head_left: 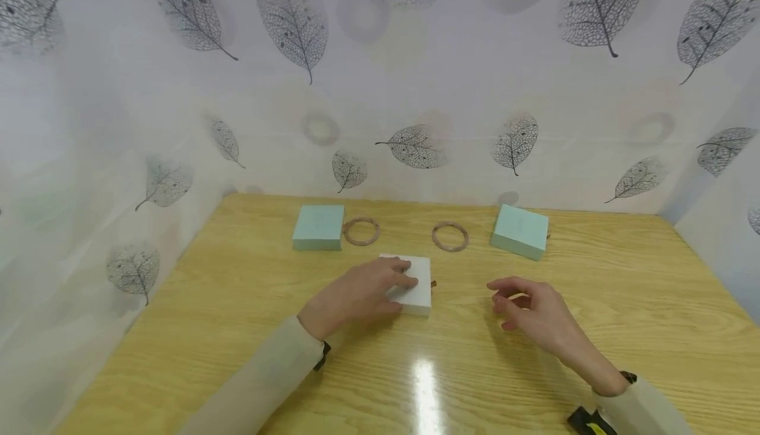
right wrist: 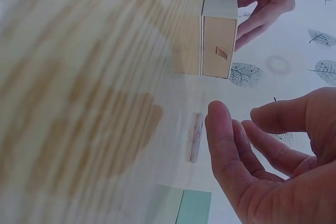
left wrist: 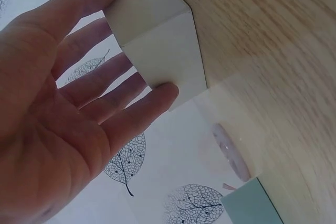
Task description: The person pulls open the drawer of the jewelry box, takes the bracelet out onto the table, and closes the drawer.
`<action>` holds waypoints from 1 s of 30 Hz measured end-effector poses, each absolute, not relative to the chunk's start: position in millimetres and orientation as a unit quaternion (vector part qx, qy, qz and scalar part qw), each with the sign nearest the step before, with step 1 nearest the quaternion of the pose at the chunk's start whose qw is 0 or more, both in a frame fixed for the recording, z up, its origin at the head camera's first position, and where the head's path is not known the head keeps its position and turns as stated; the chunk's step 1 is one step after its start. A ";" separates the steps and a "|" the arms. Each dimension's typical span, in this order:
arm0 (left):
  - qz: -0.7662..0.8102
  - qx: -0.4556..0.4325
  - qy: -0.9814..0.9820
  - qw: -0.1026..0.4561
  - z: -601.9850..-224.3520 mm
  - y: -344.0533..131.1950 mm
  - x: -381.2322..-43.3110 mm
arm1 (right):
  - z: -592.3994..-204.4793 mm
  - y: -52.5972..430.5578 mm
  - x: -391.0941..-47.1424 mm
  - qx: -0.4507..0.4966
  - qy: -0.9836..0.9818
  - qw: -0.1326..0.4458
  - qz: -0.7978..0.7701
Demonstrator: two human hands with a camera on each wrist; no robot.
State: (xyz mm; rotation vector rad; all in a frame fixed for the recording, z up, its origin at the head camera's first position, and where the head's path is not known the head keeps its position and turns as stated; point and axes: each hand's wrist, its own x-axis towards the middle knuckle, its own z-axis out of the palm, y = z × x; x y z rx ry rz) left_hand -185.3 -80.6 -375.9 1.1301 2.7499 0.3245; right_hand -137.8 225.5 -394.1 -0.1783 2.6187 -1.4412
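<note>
A white drawer-style box (head_left: 418, 295) lies on the table in front of me, and my left hand (head_left: 362, 290) holds it from the left with its fingers spread over the box. In the left wrist view, fingertips touch the white faces of the box (left wrist: 163, 51). The box's tan end with a small brown pull tab (right wrist: 221, 52) faces right. My right hand (head_left: 534, 313) hovers to the right of the box, apart from it. Its fingers are loosely bent with nothing between them.
Behind the white box lie two pinkish bangles (head_left: 361, 231), (head_left: 450, 236). A mint-green box (head_left: 318, 227) stands at the back left, and another mint-green box (head_left: 520, 232) sits turned at the back right. A leaf-patterned curtain (head_left: 380, 92) borders the wooden table (head_left: 237, 329).
</note>
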 end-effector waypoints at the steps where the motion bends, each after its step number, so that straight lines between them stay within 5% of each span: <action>1: 0.108 0.376 0.917 0.076 -375.8 -80.4 -186.2 | -393.9 225.6 -137.8 -0.058 0.872 0.074 -0.480; 30: 0.143 0.335 0.925 0.109 -372.5 -70.7 -212.5 | -395.4 225.7 -138.1 -0.051 0.871 0.080 -0.482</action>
